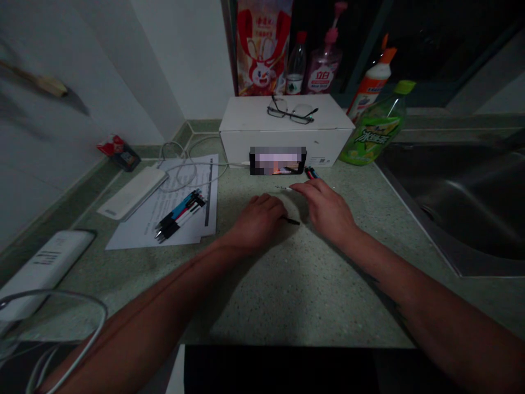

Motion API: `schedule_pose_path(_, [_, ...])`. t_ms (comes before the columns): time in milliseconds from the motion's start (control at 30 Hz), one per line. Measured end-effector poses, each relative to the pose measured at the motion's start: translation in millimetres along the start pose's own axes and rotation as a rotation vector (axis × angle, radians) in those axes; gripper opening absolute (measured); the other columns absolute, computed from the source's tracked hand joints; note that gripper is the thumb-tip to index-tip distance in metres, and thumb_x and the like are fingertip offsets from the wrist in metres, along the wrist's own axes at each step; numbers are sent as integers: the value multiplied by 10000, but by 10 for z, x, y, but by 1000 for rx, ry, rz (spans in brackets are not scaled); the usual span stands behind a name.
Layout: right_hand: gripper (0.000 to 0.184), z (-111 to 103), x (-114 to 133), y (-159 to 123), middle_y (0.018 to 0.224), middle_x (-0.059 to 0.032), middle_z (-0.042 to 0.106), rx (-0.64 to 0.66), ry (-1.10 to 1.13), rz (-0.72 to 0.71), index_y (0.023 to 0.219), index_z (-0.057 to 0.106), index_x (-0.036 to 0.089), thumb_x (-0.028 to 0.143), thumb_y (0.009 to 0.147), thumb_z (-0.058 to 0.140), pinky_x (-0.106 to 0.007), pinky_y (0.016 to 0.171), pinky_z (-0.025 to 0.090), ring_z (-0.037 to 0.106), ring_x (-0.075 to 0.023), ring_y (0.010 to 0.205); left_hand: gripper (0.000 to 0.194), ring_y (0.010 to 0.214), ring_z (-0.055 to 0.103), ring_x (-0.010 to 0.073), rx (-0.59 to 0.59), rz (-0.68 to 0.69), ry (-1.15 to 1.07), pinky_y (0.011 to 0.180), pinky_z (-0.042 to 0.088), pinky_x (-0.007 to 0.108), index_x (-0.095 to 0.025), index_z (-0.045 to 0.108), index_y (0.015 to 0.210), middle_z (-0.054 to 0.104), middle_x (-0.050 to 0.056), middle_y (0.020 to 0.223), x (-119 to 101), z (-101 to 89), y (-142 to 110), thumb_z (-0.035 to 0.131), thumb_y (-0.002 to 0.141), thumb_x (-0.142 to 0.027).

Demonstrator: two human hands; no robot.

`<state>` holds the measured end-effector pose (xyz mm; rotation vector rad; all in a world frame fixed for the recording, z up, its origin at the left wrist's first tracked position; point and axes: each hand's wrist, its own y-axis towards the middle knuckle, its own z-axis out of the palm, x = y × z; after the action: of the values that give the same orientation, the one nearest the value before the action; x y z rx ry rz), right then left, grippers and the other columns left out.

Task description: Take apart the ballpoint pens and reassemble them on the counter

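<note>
My left hand [258,219] rests on the green speckled counter [287,284], fingers curled over a thin black pen part [292,221] whose tip sticks out to its right. My right hand [324,205] lies beside it, fingers reaching forward and touching a small thin refill piece [283,187] on the counter. What it pinches, if anything, is hidden. Just beyond the right hand lie a couple of red and blue pens [310,173] next to a phone [278,161] propped against a white box [283,128].
Several pens [180,214] lie on printed paper [172,208] at the left, with a power bank [133,191], cables and a white device [41,268]. Glasses [292,112] sit on the box. Bottles [375,128] stand behind; a steel sink [463,197] is at the right.
</note>
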<state>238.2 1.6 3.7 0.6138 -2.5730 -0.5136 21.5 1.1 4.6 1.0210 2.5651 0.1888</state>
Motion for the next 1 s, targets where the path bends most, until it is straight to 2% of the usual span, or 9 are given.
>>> schedule_pose_path(167, [496,-22,-30,-6,1173,-114,678,-59,-46,23,1321,691,266,75,949,425,-418,811,563,663,-287,1008,159,958,673,268,-302,-345,-89,874,529,443,-204,709,1045,761,93,1030,101,-81,5,559,995,-198])
schedule_pose_path(300, [490,-20,-47,-15,1163,-106,678,-74,-53,9,1321,689,279,79,959,426,-404,802,557,657,-277,1003,140,914,668,261,-439,-393,-95,829,544,441,-224,680,1003,758,84,992,149,-113,-1,542,986,-211])
schedule_pose_path(600, [485,-14,-29,-12,1169,-107,685,-73,-61,20,1315,695,287,79,958,441,-409,790,559,661,-286,1005,119,904,663,264,-463,-402,-124,827,540,457,-235,670,984,759,90,996,157,-89,-10,554,980,-212])
schedule_pose_path(767, [500,-27,-31,-7,1176,-112,685,-23,-65,-2,1314,694,280,54,946,444,-406,808,551,665,-289,1032,139,943,666,279,-399,-398,-96,865,533,469,-209,693,1020,752,99,1016,166,-106,4,565,969,-194])
schedule_pose_path(1000, [512,-19,11,-3,1170,-111,698,57,-43,-94,1314,695,260,24,929,453,-415,885,557,663,-278,1070,139,999,671,276,-307,-258,-83,910,545,470,-228,727,1003,754,81,1003,139,-106,2,602,959,-185])
